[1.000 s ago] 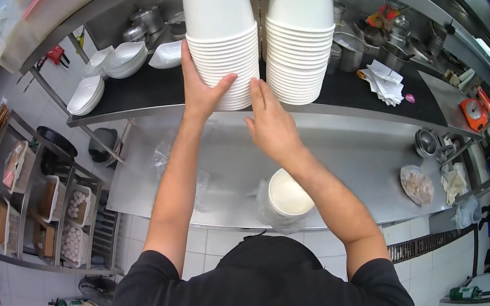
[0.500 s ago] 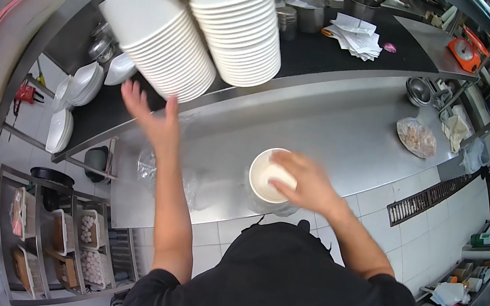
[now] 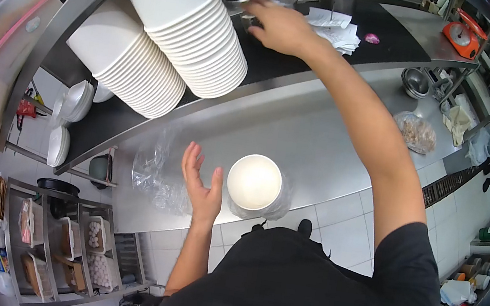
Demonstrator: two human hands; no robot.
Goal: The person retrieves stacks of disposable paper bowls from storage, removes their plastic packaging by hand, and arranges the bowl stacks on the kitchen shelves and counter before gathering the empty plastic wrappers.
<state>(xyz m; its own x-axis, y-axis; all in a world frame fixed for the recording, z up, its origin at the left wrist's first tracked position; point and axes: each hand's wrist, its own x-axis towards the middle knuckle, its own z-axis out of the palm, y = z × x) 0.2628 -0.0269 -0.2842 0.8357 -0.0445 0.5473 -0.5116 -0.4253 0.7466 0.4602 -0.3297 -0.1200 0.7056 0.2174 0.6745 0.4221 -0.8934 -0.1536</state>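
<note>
A stack of white paper bowls in clear plastic, with the top bowl (image 3: 254, 182) facing up, stands at the near edge of the steel counter. My left hand (image 3: 201, 191) hovers just left of it, fingers apart and holding nothing. My right hand (image 3: 279, 28) is stretched far forward over the black-topped shelf, beside the metal pots. Its thumb and fingers are apart and slightly blurred, and nothing shows in its grasp. Just left of that hand rises a tall stack of white containers (image 3: 196, 35), with a second container stack (image 3: 128, 63) beside it.
Crumpled clear plastic (image 3: 156, 174) lies on the counter's left. Papers (image 3: 339, 34) and an orange scale (image 3: 463, 38) are on the shelf. Farther right are metal bowls (image 3: 416, 82) and a bagged food item (image 3: 415, 131). A rack with baskets (image 3: 97, 233) stands lower left.
My right hand has left the bowl and reached forward over the shelf. My left hand has come down from the container stacks to beside the bowl. The camera view has shifted.
</note>
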